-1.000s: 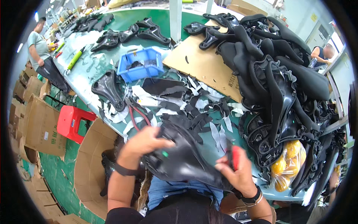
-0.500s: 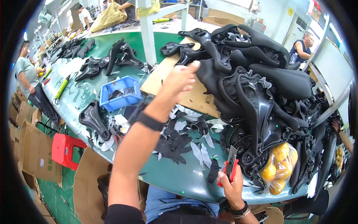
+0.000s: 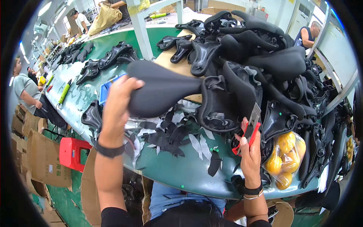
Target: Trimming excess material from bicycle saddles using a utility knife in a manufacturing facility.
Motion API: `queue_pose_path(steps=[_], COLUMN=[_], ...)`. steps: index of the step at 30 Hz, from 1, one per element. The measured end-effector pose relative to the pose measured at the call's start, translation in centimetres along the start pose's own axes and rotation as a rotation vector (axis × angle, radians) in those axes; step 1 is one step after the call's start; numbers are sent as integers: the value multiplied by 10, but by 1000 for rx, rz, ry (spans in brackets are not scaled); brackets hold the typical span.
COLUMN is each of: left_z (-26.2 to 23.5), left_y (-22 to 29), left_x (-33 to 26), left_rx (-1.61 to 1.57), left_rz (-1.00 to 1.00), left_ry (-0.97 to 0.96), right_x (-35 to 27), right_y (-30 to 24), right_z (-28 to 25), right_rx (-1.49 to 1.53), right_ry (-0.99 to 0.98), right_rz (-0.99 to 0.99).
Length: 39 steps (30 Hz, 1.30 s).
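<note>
Here the green table [image 3: 196,179] spreads before you, black saddles [image 3: 280,72] heaped at its right; one smooth saddle [image 3: 159,89] is held up beside them — your left hand [image 3: 120,101] curled tight on its wide end — and your right hand [image 3: 250,153] wraps a red-handled knife [image 3: 251,129], blade out.

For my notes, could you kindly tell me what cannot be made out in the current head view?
In the head view:
Inside of the blue plastic bin: hidden behind the left hand and the smooth black saddle-shaped seat.
Seat's far side: turned away from the camera.
Red-handled metal-bladed knife: grip partly covered by the right hand.
</note>
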<state>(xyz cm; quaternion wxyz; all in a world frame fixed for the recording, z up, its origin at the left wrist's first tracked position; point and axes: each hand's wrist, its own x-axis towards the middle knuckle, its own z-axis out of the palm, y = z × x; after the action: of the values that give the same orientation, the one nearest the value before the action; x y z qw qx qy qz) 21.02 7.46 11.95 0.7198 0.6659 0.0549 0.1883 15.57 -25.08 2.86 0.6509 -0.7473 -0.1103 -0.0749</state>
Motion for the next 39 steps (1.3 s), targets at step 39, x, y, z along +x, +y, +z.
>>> queue_pose_path(steps=[39], left_z=[-15], left_y=[-57], left_x=[-159], left_rx=[1018], left_rz=[358], left_ry=[-886], right_x=[-88], right_y=[-5], right_z=[5], right_rx=[-582], right_ry=[-363], right_rz=[478])
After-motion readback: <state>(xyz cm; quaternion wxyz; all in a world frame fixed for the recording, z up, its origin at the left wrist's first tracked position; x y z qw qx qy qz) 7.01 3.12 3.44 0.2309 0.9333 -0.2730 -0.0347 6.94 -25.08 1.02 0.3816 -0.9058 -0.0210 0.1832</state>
